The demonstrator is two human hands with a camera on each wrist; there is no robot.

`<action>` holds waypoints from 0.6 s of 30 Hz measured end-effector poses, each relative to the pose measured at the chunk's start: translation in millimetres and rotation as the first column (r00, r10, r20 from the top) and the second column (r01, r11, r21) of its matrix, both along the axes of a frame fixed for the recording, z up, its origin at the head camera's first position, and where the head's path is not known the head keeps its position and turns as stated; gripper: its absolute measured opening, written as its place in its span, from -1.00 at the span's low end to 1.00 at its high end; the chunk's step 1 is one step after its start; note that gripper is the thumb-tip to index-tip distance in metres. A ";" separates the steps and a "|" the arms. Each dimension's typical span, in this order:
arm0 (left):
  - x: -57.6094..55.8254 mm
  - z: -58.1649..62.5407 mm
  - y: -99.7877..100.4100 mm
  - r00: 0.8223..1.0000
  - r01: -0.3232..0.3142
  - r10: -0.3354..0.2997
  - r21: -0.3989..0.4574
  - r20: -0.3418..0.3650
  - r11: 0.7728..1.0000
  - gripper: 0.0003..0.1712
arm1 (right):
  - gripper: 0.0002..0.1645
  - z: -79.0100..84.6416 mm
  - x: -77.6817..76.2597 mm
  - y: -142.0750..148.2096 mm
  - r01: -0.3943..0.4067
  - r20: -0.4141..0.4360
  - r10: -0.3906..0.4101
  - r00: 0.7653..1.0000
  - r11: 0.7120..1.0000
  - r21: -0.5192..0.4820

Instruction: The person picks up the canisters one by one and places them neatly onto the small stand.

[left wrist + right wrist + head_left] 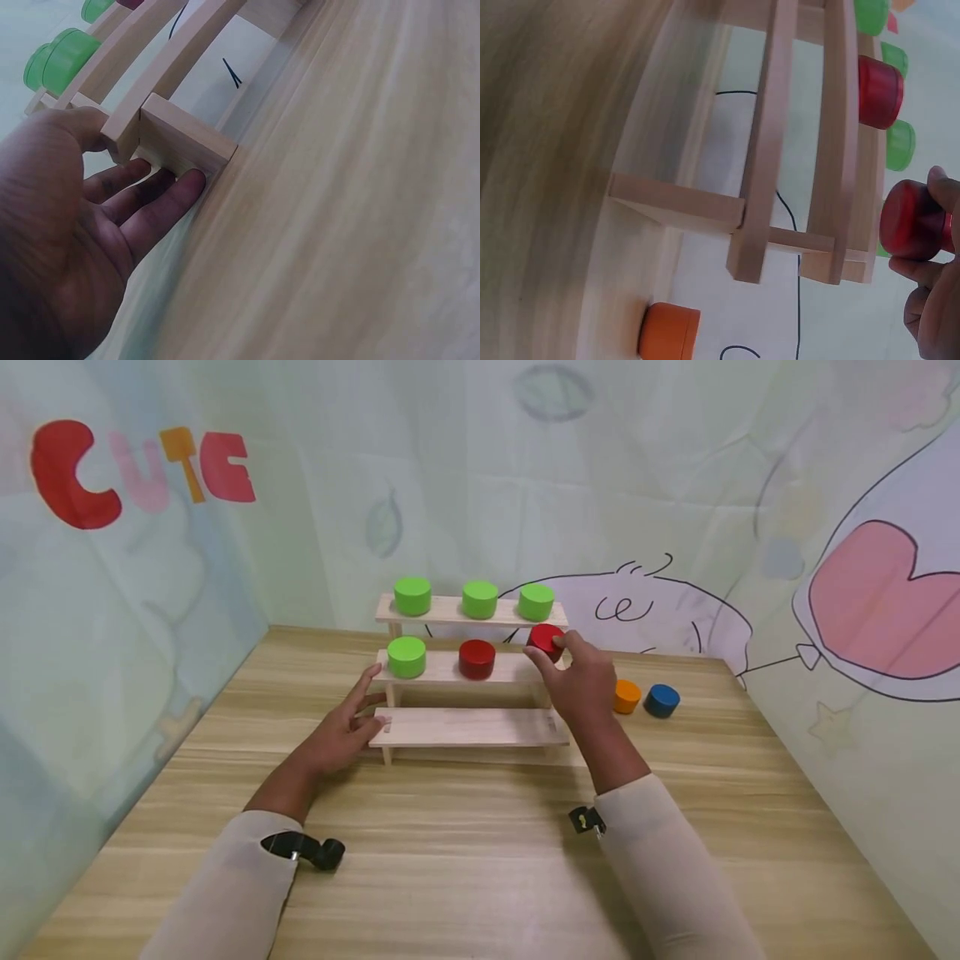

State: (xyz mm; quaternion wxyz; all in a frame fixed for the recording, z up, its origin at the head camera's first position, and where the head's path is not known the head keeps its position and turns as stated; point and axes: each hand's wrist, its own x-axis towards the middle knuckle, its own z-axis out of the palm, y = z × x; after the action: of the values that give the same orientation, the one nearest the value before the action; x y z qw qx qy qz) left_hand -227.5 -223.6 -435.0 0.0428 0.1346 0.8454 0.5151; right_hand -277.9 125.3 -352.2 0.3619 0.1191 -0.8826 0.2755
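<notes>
A three-step wooden rack point(472, 727) stands on the table. My right hand point(587, 681) pinches a red round block point(907, 217) between thumb and fingers at the right end of the middle step; in the right wrist view it is held above that step's surface. Another red block point(477, 660) sits mid-step, with a green block point(407, 657) to its left. Along the top step stand three green blocks point(479, 600). My left hand point(337, 735) touches the rack's left side, thumb at the lowest step's end, the other fingers stretched along the side panel point(184, 135).
An orange block point(627, 697) and a blue block point(662, 701) lie on the table point(450, 860) to the right of the rack, close to my right wrist. Behind the rack hangs a printed cloth backdrop point(450, 485), which also runs along both sides.
</notes>
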 end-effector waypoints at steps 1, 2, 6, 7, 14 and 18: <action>2.1 3.3 0.9 1.000 0.001 -0.001 -0.002 0.002 1.000 -0.08 | -0.45 -1.3 -0.5 -1.1 0.004 0.017 -0.004 1.000 1.000 0.012; 4.0 6.2 1.5 1.000 0.002 -0.002 -0.005 0.003 1.000 -0.08 | -0.46 -2.5 -0.8 -2.1 0.009 0.035 -0.010 0.999 1.000 0.024; 7.0 10.6 2.2 1.000 0.007 -0.007 -0.009 0.004 1.000 -0.08 | -0.48 -6.8 -2.3 -4.1 0.016 0.082 -0.020 0.996 0.999 0.052; 6.7 10.1 2.1 1.000 0.009 -0.009 -0.007 0.003 1.000 -0.08 | -0.49 -7.4 -2.5 -4.3 0.016 0.086 -0.021 0.996 0.998 0.058; -1.1 -2.1 -0.8 1.000 0.009 -0.009 0.001 -0.011 1.000 -0.08 | -0.50 -12.2 -3.3 -3.9 0.021 0.130 -0.032 0.991 0.996 0.089; 4.3 6.3 1.2 1.000 0.005 -0.005 -0.009 -0.004 1.000 -0.08 | -0.49 -14.3 -4.1 -4.2 0.017 0.185 -0.037 0.982 0.994 0.111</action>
State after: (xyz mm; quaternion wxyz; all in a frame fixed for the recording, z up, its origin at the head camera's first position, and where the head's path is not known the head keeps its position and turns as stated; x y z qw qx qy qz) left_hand -223.1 -222.3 -428.8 0.0428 0.1375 0.8474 0.5110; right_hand -282.1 121.1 -366.5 0.2743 0.1002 -0.9278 0.2321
